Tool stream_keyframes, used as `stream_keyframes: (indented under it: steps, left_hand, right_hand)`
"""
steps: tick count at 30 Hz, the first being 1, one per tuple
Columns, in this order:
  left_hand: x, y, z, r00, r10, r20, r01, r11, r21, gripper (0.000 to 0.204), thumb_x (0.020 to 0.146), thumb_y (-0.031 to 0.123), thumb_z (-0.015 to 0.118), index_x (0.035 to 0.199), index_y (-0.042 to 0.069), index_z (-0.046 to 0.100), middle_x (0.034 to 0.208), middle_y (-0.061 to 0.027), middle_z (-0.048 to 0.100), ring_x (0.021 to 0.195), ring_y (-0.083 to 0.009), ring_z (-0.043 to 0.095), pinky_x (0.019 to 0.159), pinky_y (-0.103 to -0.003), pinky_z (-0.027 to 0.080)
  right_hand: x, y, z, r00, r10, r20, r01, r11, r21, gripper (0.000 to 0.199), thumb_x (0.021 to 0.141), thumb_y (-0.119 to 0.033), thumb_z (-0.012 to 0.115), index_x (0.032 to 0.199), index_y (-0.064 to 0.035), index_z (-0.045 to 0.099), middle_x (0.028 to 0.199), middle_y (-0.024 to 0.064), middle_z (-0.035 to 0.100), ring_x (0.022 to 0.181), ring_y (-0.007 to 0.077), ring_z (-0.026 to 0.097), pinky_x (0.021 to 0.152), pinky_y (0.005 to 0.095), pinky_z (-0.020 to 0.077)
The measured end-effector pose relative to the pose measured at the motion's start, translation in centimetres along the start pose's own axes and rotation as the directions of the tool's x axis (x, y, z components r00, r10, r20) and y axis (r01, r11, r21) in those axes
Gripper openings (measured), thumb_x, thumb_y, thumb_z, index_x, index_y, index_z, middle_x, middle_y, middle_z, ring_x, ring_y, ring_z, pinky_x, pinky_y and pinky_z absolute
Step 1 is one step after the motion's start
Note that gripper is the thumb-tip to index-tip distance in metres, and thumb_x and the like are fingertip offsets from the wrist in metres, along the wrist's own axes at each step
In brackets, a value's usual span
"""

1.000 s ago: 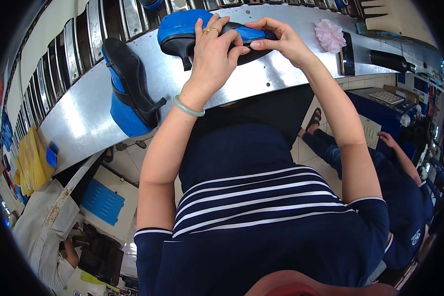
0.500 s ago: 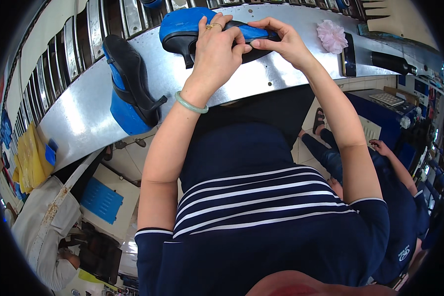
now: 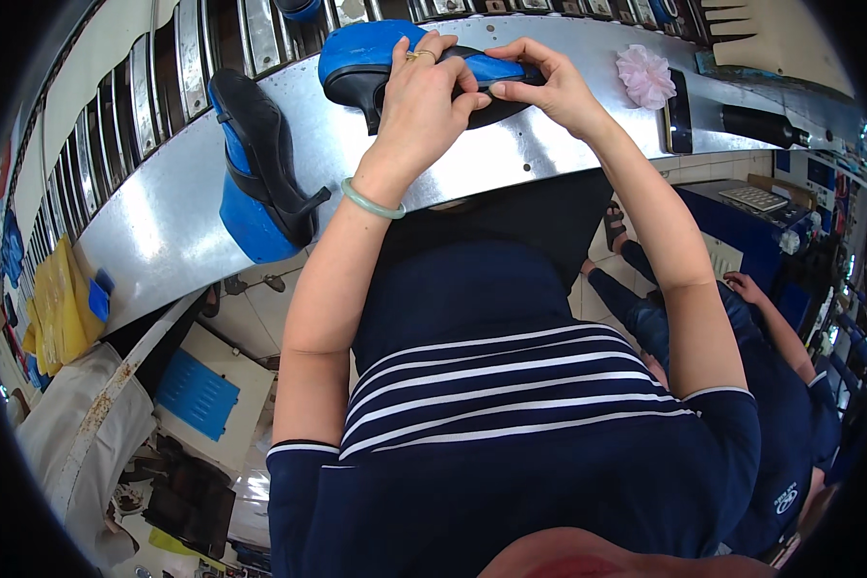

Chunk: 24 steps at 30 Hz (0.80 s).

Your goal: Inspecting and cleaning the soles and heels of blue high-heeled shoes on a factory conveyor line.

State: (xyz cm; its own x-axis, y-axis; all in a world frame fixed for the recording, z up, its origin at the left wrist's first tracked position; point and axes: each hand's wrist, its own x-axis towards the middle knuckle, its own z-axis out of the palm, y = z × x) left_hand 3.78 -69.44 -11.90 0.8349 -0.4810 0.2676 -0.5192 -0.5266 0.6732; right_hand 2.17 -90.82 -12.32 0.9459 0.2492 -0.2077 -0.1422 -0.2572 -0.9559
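Blue-and-black shoe (image 3: pixel 371 50) in the pinch of both hands (image 3: pixel 419 116) (image 3: pixel 570 96), second shoe (image 3: pixel 265 125) leftward, pink rosette (image 3: pixel 645 76) rightward.

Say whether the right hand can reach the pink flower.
Probably yes: bare metal bench lies between the right hand and the pink flower, though that hand is busy at a shoe.

The desk (image 3: pixel 164 226) stretches before the person, with the conveyor (image 3: pixel 144 108) along its far side. Near the middle, a shoe (image 3: pixel 371 46) is held over the desk, the left hand (image 3: pixel 424 106) across it and the right hand (image 3: pixel 557 91) at its right end. Another shoe (image 3: pixel 268 159) lies to the left. On the right lies a flower (image 3: pixel 645 77), a phone (image 3: pixel 680 114) just right of it. A co-worker (image 3: pixel 775 414) is at the person's right.
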Motion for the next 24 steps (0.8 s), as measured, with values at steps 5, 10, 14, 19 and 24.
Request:
stream_keyframes:
  steps: [5, 10, 14, 19, 24]
  left_hand:
    - [-0.1, -0.25, -0.09, 1.0, 0.02, -0.005, -0.02, 1.0, -0.02, 0.022, 0.077, 0.023, 0.075, 0.078, 0.005, 0.064, 0.127, -0.0169, 0.057, 0.121, -0.0344, 0.052, 0.113, -0.051, 0.026]
    - [-0.03, 0.02, 0.29, 0.999, 0.028, -0.031, -0.027, 1.0, 0.011, 0.019, 0.078, 0.019, 0.074, 0.078, 0.004, 0.063, 0.124, -0.0167, 0.058, 0.12, -0.0339, 0.052, 0.111, -0.052, 0.028]
    - [-0.06, 0.09, 0.36, 0.996, 0.069, -0.055, -0.067, 0.997, 0.033, 0.016, 0.079, 0.016, 0.072, 0.08, 0.004, 0.062, 0.12, -0.0165, 0.059, 0.119, -0.0338, 0.052, 0.11, -0.052, 0.03]
    - [0.0, 0.09, 0.36, 0.996, 0.072, -0.054, -0.07, 0.997, 0.04, 0.017, 0.079, 0.016, 0.072, 0.081, 0.004, 0.06, 0.12, -0.0163, 0.059, 0.119, -0.034, 0.052, 0.109, -0.052, 0.031]
    - [0.0, -0.05, 0.26, 0.994, 0.104, -0.046, -0.101, 0.994, 0.052, 0.017, 0.079, 0.015, 0.072, 0.082, 0.004, 0.059, 0.121, -0.017, 0.058, 0.121, -0.035, 0.05, 0.108, -0.052, 0.031]
  right_hand:
    - [0.06, 0.44, 0.32, 0.997, -0.064, -0.048, 0.064, 0.998, 0.011, 0.039, 0.079, -0.015, 0.079, 0.115, -0.0073, 0.065, 0.1, 0.0021, 0.065, 0.092, 0.01, 0.059, 0.084, 0.0257, 0.0479]
    - [-0.05, 0.78, 0.35, 0.997, -0.067, -0.044, 0.067, 0.998, 0.012, 0.039, 0.082, -0.015, 0.077, 0.117, -0.0071, 0.063, 0.104, 0.002, 0.064, 0.095, 0.0097, 0.059, 0.086, 0.0259, 0.0479]
    - [-0.31, 0.4, 0.05, 0.999, -0.043, 0.006, 0.043, 0.999, 0.011, 0.038, 0.085, -0.014, 0.075, 0.12, -0.0067, 0.062, 0.112, 0.0015, 0.063, 0.101, 0.0093, 0.057, 0.091, 0.0257, 0.0467]
    - [-0.24, 0.31, 0.04, 0.999, -0.054, 0.005, 0.054, 0.998, -0.01, 0.041, 0.083, -0.018, 0.077, 0.12, -0.007, 0.062, 0.109, 0.0018, 0.064, 0.099, 0.0098, 0.058, 0.089, 0.0261, 0.0478]
    - [-0.15, 0.79, 0.53, 0.989, -0.136, -0.051, 0.133, 0.989, -0.061, 0.042, 0.081, -0.021, 0.079, 0.118, -0.009, 0.064, 0.103, 0.0024, 0.065, 0.094, 0.0109, 0.06, 0.085, 0.0274, 0.0503]
